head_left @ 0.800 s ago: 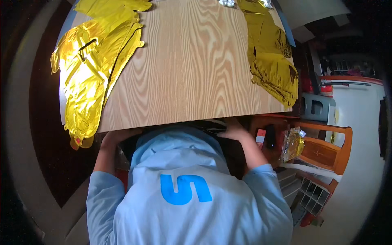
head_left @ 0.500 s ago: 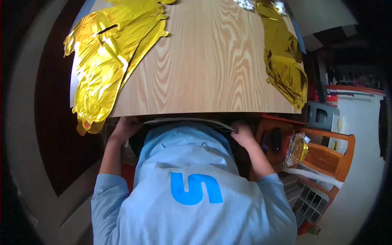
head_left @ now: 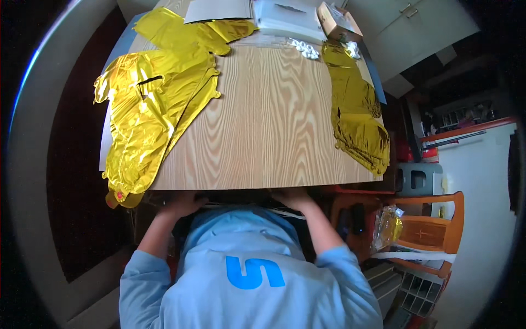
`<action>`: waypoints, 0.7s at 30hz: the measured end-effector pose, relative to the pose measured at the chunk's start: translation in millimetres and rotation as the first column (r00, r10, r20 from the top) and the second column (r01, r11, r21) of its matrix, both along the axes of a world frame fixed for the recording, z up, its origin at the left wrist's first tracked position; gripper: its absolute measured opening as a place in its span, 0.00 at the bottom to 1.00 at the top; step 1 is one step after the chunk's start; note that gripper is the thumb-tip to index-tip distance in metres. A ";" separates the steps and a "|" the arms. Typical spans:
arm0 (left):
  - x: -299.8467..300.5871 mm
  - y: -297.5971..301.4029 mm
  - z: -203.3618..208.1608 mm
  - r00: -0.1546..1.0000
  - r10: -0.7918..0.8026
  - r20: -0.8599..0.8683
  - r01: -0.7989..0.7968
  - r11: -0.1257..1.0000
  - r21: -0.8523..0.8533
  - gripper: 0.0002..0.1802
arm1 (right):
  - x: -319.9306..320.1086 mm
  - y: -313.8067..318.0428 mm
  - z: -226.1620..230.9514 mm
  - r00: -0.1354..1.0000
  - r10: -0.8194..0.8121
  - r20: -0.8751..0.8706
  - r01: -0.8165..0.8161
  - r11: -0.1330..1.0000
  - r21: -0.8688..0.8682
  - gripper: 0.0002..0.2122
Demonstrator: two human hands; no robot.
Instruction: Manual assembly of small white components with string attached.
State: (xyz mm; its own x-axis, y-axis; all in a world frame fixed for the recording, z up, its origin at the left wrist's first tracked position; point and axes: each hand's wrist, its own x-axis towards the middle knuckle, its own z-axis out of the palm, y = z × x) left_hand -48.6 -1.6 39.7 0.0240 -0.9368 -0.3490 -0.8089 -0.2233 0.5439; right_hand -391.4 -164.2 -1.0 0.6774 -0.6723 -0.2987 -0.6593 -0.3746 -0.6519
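Reaching under the edge of the surface (head_left: 263, 126), left hand (head_left: 184, 205) + right hand (head_left: 295, 198), honestly can't tell if they're pinching anything | pale strip (head_left: 282, 213) between them | clear bag (head_left: 378, 227), gold foil (head_left: 395, 226) inside, on wooden chair (head_left: 430, 218) | flat gold sheets (head_left: 148, 109) down both sides | open cardboard box (head_left: 336, 29) with clear plastic (head_left: 341, 18), far right corner | white cabinets (head_left: 419, 27) behind

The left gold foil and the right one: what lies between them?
In the head view, wood-grain tabletop lies between the left foil and right foil, with small white pieces toward the far end.
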 end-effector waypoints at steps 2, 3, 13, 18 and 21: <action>-8.0 -5.9 -15.1 0.998 -0.054 -0.021 0.055 0.997 0.049 0.27 | 27.2 -7.7 -27.8 0.994 0.107 0.022 -0.109 0.973 0.202 0.19; -9.5 -4.7 -32.3 0.996 -0.049 -0.072 0.056 0.993 0.102 0.25 | 47.7 -12.7 -13.2 0.972 0.230 -0.054 -0.201 0.924 0.325 0.18; -3.9 5.1 -52.8 0.991 -0.019 -0.129 0.038 0.988 0.150 0.12 | 69.5 -2.3 -66.5 0.979 0.013 0.205 -0.164 0.645 0.747 0.11; -27.3 -5.9 -37.3 0.982 -0.035 -0.188 0.053 0.994 0.091 0.15 | 61.0 -0.6 -63.8 0.961 0.244 0.131 -0.269 0.708 0.652 0.14; -32.1 -21.4 -25.0 0.979 -0.147 -0.143 0.180 0.949 0.260 0.15 | 72.5 -1.1 -37.2 0.949 0.314 0.033 -0.256 0.707 0.660 0.15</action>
